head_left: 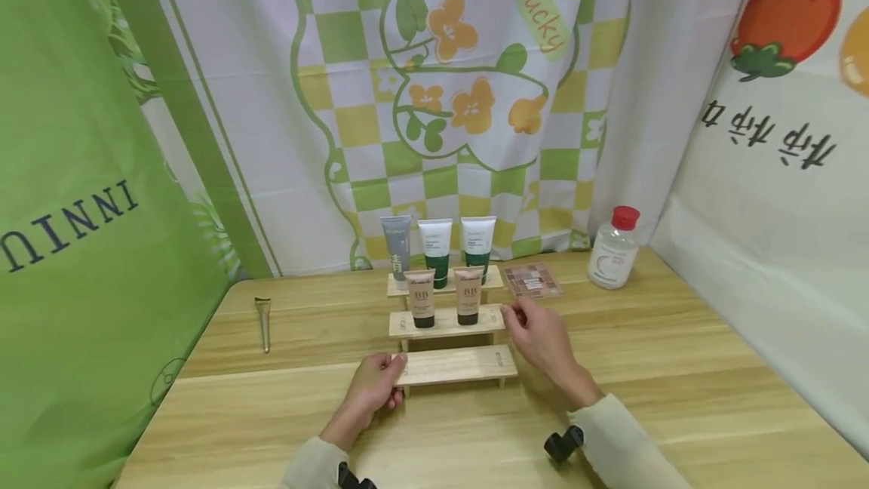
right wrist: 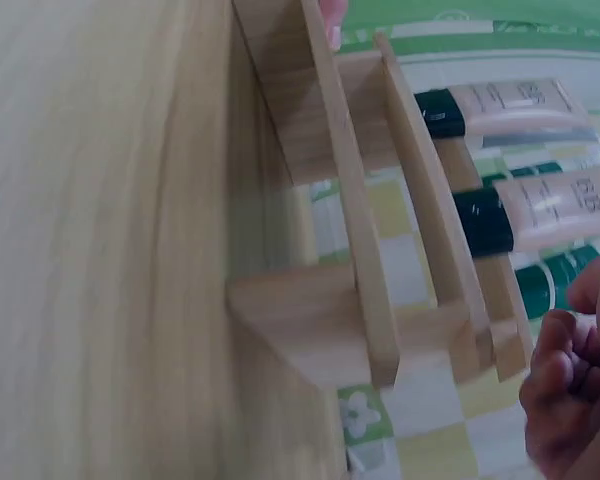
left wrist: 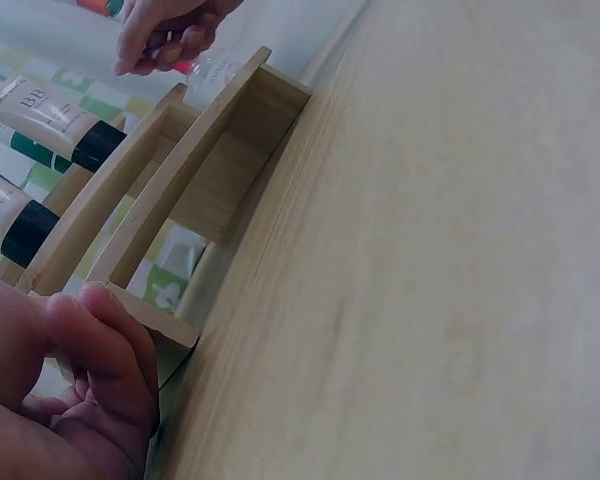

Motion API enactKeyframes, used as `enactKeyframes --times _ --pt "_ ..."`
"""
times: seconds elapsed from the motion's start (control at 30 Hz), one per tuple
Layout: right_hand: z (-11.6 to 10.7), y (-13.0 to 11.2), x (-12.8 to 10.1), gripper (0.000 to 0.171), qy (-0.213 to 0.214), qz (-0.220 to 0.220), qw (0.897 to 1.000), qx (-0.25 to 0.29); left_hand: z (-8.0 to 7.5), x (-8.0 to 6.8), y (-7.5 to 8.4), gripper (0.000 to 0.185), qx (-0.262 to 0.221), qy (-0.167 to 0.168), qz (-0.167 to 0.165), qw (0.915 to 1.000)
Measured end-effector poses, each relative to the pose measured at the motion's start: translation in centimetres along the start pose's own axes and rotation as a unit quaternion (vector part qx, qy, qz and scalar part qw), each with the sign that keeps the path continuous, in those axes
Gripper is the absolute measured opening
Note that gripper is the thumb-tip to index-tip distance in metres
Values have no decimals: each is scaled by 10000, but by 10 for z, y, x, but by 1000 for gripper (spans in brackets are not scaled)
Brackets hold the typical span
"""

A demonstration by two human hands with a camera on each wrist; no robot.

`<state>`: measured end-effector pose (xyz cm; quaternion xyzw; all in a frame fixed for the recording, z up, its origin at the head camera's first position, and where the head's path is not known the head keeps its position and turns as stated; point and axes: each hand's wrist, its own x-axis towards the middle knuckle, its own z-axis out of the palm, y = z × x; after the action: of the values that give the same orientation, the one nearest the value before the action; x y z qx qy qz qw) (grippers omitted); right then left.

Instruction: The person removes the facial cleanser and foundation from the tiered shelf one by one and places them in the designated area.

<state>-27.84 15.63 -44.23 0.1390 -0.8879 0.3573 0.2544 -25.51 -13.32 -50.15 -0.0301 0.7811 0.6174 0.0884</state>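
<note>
A three-step wooden shelf (head_left: 455, 365) stands mid-table. My left hand (head_left: 375, 387) grips the left end of its bare bottom step, thumb on top, also seen in the left wrist view (left wrist: 90, 380). My right hand (head_left: 517, 318) hovers with curled fingers beside the right end of the middle step and holds nothing visible; I cannot tell whether it touches. Two beige BB tubes (head_left: 422, 297) stand on the middle step. Three taller tubes (head_left: 435, 251) stand on the top step. The right wrist view shows the curled fingers (right wrist: 570, 390) just off the shelf's end (right wrist: 340, 200).
An eyeshadow palette (head_left: 534, 280) lies right of the shelf. Further right stands a clear bottle with a red cap (head_left: 614, 249). A makeup brush (head_left: 263, 321) lies at the table's left. Cloth backdrops hang close behind and on both sides.
</note>
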Motion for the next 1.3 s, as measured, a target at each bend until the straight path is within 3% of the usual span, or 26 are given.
enactKeyframes --times 0.07,0.23,0.33,0.73,0.97,1.13,1.3 --pt "3 -5 2 10 -24 -164 9993 330 0 -1 0 33 -2 10 -11 10000" --pt "9 -19 12 40 -341 -147 9916 1242 0 -3 1 33 -3 7 52 10000" --pt "12 -25 18 49 -446 -195 9882 1453 0 -3 2 33 1 32 54 10000" --pt "23 -28 21 42 -471 -202 9855 1620 1 -5 3 34 162 128 132 9997" --pt "24 -29 24 33 -309 -231 9891 1419 1 -1 4 38 174 194 212 9994" --pt "14 -27 21 28 97 -353 9878 1517 1 -1 3 38 124 192 204 9995" --pt "-6 -7 9 27 646 -479 9870 1389 -2 -1 3 38 166 160 147 9996"
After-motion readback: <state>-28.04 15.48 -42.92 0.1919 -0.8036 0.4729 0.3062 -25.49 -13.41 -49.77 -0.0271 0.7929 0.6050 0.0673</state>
